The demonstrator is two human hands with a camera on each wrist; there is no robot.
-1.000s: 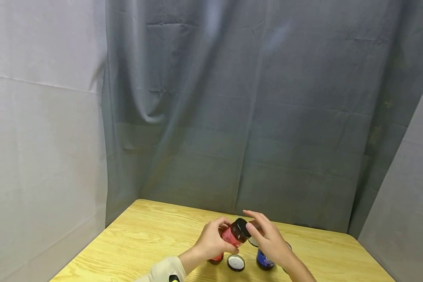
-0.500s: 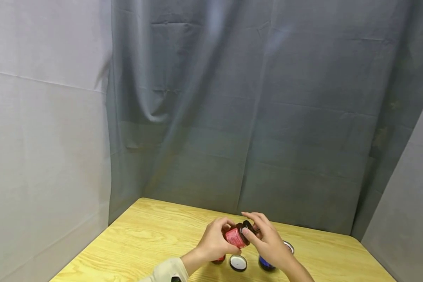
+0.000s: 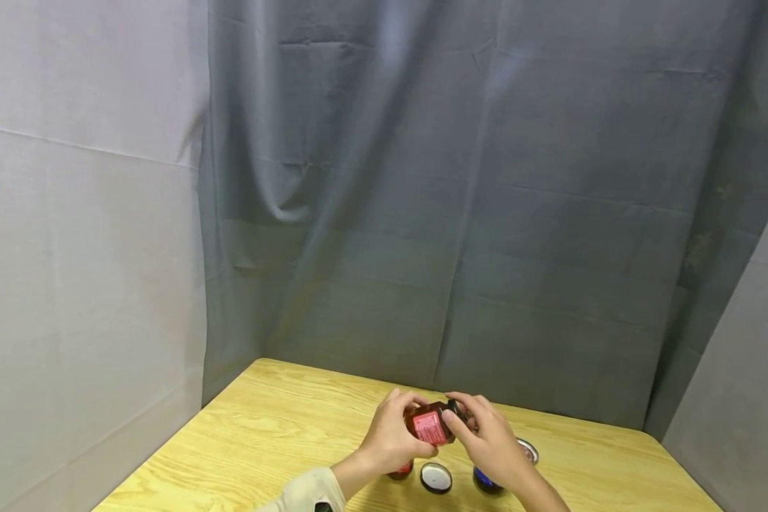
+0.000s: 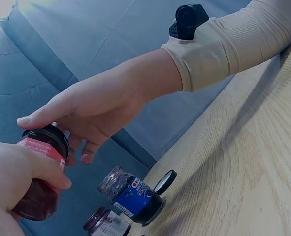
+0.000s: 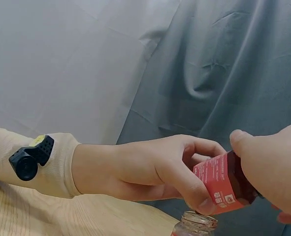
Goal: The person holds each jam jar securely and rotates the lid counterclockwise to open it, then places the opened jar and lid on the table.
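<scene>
The left hand [image 3: 390, 437] holds the red-labelled dark glass jar [image 3: 430, 425] tilted above the wooden counter [image 3: 262, 434] so the right hand [image 3: 489, 444] can grip its black lid [image 3: 456, 410].

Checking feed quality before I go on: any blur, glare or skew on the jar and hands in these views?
Head view: even light, no glare, red-label jar small but sharp. Left wrist view: scene tilted, bluish cast, left hand close and soft. Right wrist view: right hand fills the edge, slightly soft; label text unreadable.
</scene>
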